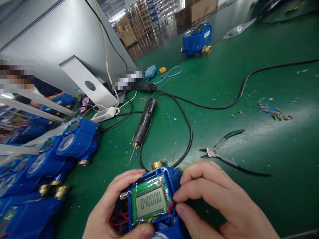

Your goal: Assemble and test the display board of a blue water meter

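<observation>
A blue water meter (173, 176) with a brass fitting (157, 164) sits low in the head view, its housing uncovered. Inside lies a green circuit board whose display (151, 201) reads 040000. My left hand (106, 205) wraps around the meter's left side, thumb across the front edge. At the right side of the board, my right hand (211, 196) pinches a red wire (171, 207) between thumb and forefinger. More red wires (119, 219) loop out beside a coiled spring contact (124, 196) on the left. The meter's lower end is cut off by the frame.
A black electric screwdriver (145, 121) lies beyond the meter, its cable (190, 132) looping right. Side cutters (211, 152) rest open at right. Several blue meters (77, 137) crowd the left; another meter (196, 39) stands farther back. A monitor (59, 36) rises at upper left.
</observation>
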A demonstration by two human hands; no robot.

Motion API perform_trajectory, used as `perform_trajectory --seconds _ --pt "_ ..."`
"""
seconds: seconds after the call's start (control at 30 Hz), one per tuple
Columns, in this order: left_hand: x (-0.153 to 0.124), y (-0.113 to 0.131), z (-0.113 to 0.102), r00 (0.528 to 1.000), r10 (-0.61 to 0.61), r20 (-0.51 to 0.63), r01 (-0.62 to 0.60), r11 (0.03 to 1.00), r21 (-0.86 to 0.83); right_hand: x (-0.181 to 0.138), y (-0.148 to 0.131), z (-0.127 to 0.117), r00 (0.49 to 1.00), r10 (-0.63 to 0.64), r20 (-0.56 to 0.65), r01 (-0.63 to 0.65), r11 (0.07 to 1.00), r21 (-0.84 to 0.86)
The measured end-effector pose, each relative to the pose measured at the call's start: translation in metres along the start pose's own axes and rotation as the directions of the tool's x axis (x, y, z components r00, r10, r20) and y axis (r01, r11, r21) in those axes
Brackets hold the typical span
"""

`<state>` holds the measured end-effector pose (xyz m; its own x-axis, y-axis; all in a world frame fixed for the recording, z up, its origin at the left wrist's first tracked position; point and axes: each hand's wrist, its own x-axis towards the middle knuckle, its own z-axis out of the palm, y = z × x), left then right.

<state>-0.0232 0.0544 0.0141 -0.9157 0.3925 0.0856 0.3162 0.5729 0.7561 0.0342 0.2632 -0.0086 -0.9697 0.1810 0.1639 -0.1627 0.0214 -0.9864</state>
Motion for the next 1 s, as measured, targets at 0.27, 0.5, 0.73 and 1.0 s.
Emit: perform_trajectory --seconds 0.27,0.5,0.73,1.0 --pt "0.022 0.009 -0.018 0.887 0.348 0.304 -0.460 0.730 0.506 -0.015 0.005 -0.010 0.978 -0.153 0.139 0.179 0.965 -0.192" --pt "0.022 0.020 -0.008 0.941 0.253 0.227 -0.336 0.792 0.511 -0.017 0.010 -0.008 0.981 -0.162 0.111 0.180 0.966 -0.186" --pt "0.028 0.025 -0.007 0.773 0.587 0.240 -0.621 0.627 0.470 -0.019 0.010 -0.009 0.974 -0.204 0.103 0.219 0.962 -0.162" --pt "0.033 0.026 -0.007 0.645 0.684 0.342 -0.763 0.546 0.347 -0.018 0.008 -0.007 0.974 -0.193 0.121 0.210 0.966 -0.150"
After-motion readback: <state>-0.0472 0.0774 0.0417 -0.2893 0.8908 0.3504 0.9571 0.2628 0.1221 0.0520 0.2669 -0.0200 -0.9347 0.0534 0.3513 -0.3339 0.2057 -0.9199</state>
